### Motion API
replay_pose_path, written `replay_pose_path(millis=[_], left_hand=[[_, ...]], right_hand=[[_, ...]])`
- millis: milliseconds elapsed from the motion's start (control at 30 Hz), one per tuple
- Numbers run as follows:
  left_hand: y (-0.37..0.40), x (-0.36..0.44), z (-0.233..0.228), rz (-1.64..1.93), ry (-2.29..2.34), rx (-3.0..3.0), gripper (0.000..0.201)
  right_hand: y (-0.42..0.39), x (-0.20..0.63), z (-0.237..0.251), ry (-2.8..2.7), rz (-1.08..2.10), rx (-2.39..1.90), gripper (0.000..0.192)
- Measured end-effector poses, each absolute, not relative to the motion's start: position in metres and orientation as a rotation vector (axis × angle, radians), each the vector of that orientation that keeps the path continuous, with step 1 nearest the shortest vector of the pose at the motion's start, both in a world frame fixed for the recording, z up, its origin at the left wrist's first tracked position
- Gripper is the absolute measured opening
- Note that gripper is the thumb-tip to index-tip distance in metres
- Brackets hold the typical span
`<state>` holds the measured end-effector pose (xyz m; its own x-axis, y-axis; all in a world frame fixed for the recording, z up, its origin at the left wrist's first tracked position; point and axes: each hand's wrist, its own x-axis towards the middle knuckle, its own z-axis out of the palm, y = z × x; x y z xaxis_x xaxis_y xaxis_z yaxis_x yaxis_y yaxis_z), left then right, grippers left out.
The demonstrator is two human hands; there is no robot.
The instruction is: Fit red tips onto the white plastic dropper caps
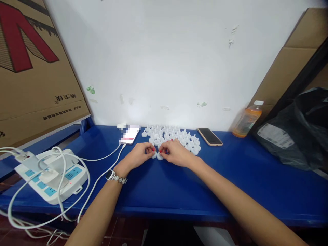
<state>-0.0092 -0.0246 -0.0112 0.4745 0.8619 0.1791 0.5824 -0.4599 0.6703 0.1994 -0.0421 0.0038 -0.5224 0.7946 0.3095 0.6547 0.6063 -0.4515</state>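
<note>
I see even, fairly bright indoor light with soft, faint shadows. A pale glare sits low on the white plastered wall [164,61], just above the glossy blue table top [230,177], which carries a mild sheen. My wide lens bends the brown cardboard sheet [33,68] at the left edge. The screen of the charging white phone [129,134] is blurred out.

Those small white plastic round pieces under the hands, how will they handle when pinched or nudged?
The small white plastic round pieces look light, so a nudge probably scatters them across the smooth blue table. Their flat bases likely stop rolling. Being small, they probably need a fingertip pinch.
</note>
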Motion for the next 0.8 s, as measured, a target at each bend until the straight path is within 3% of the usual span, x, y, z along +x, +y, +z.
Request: replay_pose_path(millis=[167,400,633,800], left_hand=[[-0.030,-0.014,-0.004,0.653,1.391,2.242,0.026],[-0.042,0.008,-0.006,0.661,1.500,2.697,0.038],[-0.028,0.000,-0.009,0.550,1.533,2.718,0.027],[-0.029,-0.003,-0.007,0.731,1.621,2.681,0.034]], right_hand=[[-0.026,0.196,0.006,-2.253,0.516,-1.196,0.029],[-0.004,0.200,0.006,-2.321,0.142,-1.397,0.016],[-0.005,0.203,0.008,-2.096,0.386,-1.289,0.009],[-0.026,0.218,0.005,-1.880,0.623,-1.178,0.012]])
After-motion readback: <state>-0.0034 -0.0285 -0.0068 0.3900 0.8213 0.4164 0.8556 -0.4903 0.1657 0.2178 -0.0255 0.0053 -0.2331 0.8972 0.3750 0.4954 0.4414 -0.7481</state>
